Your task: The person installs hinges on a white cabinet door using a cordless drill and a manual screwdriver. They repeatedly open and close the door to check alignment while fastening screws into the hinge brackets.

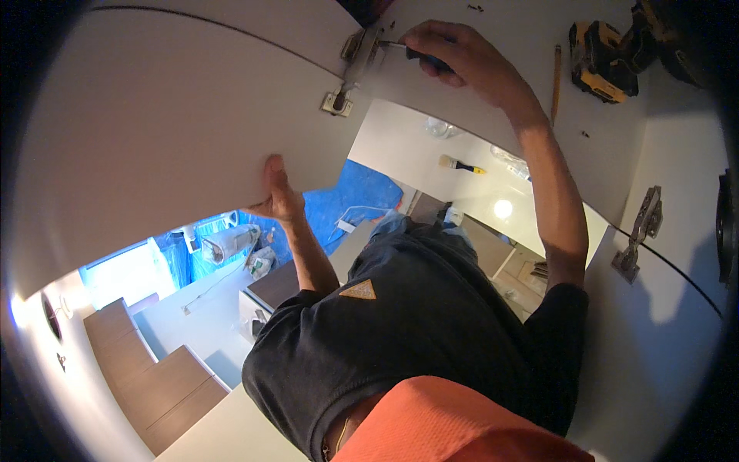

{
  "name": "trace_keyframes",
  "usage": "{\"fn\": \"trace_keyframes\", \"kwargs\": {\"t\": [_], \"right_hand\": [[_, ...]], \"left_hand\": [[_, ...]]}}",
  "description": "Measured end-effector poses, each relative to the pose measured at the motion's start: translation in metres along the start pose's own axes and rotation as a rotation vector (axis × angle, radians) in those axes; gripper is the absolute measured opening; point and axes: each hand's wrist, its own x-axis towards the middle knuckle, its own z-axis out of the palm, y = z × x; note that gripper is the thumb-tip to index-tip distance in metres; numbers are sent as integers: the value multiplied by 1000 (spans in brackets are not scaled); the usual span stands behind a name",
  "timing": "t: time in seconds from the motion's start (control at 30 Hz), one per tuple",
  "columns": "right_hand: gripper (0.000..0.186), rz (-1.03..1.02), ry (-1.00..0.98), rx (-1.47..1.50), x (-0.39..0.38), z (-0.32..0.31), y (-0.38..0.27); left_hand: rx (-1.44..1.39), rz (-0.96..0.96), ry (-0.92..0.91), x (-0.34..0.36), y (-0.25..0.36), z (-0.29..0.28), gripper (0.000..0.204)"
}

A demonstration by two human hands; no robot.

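By the metal hinge (352, 46); right hand (458, 58) grasping slim-shafted screwdriver (416, 55); left hand (282, 199) clasping edge of smooth, flat panel (185, 131)

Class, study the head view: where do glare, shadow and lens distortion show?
Head view, centre right: a round glare spot on the white worktop; head view, right: shadows near the metal hinge on the side wall; head view, upper left: the dark line above the pale panel bows.

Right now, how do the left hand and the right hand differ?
The left hand touches the edge of the white panel, thumb extended; the right hand curls around a screwdriver. The left hand lies nearer the picture's middle, the right hand near its top. Both are bare.
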Motion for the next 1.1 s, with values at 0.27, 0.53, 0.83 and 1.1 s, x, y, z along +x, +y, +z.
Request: {"fn": "trace_keyframes", "kwargs": {"t": [0.27,0.53,0.83,1.1], "right_hand": [[26,-780,388,-687,10,16,29],[27,-85,95,-140,0,11,-1],[37,-186,120,-30,-6,31,31],[37,-432,253,-114,-1,43,48]], "left_hand": [[20,-28,-64,5,-7,-8,63],[-58,-50,-26,7,-2,3,55],[-337,-244,-123,-30,43,35,50],[-134,199,-12,-49,61,140,95]]}}
